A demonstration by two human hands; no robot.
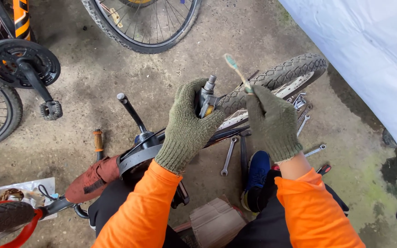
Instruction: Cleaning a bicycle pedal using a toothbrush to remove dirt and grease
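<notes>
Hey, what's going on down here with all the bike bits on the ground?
A person in orange sleeves and green knitted gloves sits over a small bicycle lying on the concrete. The left hand grips a grey metal bicycle pedal with a threaded axle, held up over the small bike's black-tyred wheel. The right hand holds a worn toothbrush with a teal head, raised beside the pedal, not touching it. Silver spanners lie on the ground.

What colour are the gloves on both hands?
Olive green knit on the left hand and the right hand, shown in the head view.
</notes>
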